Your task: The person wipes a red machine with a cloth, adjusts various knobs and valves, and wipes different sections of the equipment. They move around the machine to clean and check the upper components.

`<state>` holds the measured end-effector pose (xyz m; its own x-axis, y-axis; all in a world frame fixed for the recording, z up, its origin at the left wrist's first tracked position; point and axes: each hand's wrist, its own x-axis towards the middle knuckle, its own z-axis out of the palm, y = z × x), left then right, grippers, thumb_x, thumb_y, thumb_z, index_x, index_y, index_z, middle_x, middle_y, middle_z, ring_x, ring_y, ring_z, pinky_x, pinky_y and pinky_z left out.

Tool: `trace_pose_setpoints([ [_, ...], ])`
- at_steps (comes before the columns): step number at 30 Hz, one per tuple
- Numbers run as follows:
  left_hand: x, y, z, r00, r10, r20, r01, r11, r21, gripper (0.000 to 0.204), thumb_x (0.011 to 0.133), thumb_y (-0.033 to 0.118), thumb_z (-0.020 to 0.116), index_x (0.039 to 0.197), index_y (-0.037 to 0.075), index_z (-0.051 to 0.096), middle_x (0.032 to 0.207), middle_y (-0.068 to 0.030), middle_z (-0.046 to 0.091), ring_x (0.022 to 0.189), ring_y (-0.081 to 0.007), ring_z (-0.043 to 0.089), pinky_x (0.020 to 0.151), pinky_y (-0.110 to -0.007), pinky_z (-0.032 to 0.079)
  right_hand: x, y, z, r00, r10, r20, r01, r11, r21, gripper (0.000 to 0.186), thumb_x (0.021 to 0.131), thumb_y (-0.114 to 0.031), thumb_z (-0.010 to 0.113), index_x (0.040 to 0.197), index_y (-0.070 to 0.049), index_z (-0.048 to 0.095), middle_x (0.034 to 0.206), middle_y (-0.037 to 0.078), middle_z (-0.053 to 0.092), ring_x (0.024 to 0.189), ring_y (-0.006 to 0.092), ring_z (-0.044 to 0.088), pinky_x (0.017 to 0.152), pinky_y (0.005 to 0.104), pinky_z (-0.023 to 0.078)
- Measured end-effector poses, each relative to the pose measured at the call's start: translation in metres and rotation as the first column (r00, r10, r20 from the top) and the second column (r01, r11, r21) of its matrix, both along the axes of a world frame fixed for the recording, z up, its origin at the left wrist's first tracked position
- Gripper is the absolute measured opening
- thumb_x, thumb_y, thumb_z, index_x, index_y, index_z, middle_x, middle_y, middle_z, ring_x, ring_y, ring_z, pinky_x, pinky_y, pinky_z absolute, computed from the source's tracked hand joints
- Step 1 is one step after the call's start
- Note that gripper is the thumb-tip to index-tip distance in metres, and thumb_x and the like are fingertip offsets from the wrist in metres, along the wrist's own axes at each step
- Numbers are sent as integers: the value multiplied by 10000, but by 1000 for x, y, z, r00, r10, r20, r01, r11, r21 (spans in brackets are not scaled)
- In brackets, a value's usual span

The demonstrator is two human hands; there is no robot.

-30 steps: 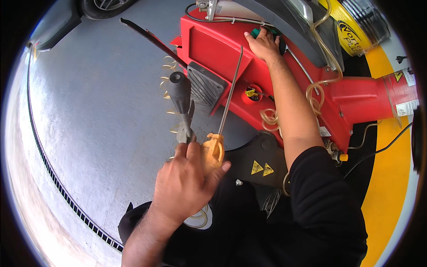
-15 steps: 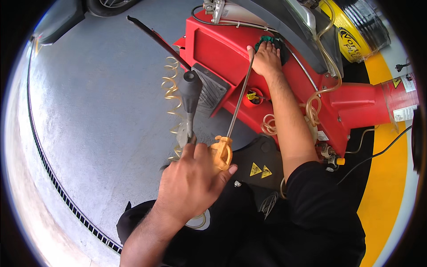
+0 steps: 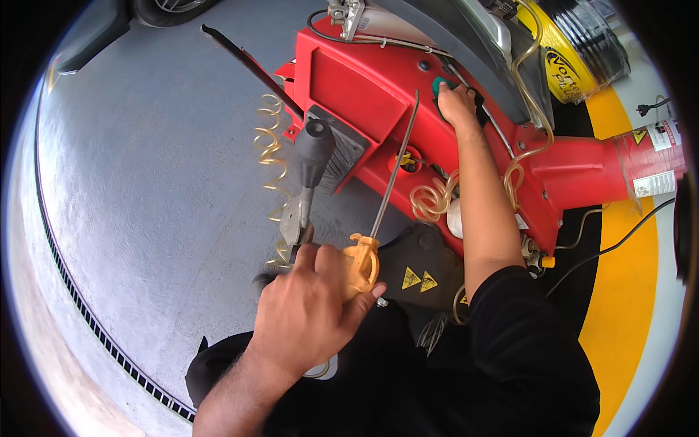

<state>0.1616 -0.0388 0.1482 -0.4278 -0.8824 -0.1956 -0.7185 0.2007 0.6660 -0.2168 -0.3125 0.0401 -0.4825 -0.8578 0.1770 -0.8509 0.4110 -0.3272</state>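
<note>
My left hand (image 3: 298, 313), low in the middle, is closed around an orange plastic handle (image 3: 360, 266) with a long thin metal rod (image 3: 395, 171). The rod points up and away, its free tip left of my right hand and apart from it. My right hand (image 3: 457, 105) is closed on a green and dark cloth (image 3: 441, 85), pressed to the top of a red machine (image 3: 353, 84); part of the cloth is hidden under the fingers. Just beyond my left fingers stands a grey grip on a metal lever (image 3: 313, 156).
Coiled clear hoses hang beside the lever (image 3: 271, 146) and near my right forearm (image 3: 433, 200). A ribbed black pad (image 3: 342, 149) sits on the machine's side. A small red cup (image 3: 410, 162) is set in the machine. A yellow drum (image 3: 564, 73) stands at far right; a car wheel (image 3: 175, 9) shows at far left.
My right hand has slid slightly right with the cloth, away from the rod's tip, uncovering a dark round spot on the red surface. The orange handle has dropped slightly nearer me.
</note>
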Motion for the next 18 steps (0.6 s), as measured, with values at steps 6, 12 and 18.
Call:
trace_pose_setpoints([
  [6,1,2,0,999,-32,-28,32,999,-9,634,941,487,708,1134,-95,549,946,-250,639,719,-442,699,618,-496,569,-47,-37,-1,977,203,71,-184,959,-218,229,828,-122,664,998,-41,794,1052,201,771,1047,316,720,934,387,533],
  [12,8,-2,-5,1000,-26,-11,26,1000,7,629,944,491,704,1115,-93,547,957,-256,631,704,-438,698,614,-490,572,-35,-43,-15,937,347,26,-292,824,-486,562,924,-345,745,1285,71,631,1262,243,697,1111,321,690,987,370,520],
  [18,8,-6,-7,999,-34,13,34,999,26,617,938,483,714,1099,-86,542,959,-269,627,714,-440,697,612,-485,573,22,-27,-4,983,65,-169,-104,966,-235,771,911,-326,734,1443,69,340,1257,355,637,1152,481,647,1007,512,516],
])
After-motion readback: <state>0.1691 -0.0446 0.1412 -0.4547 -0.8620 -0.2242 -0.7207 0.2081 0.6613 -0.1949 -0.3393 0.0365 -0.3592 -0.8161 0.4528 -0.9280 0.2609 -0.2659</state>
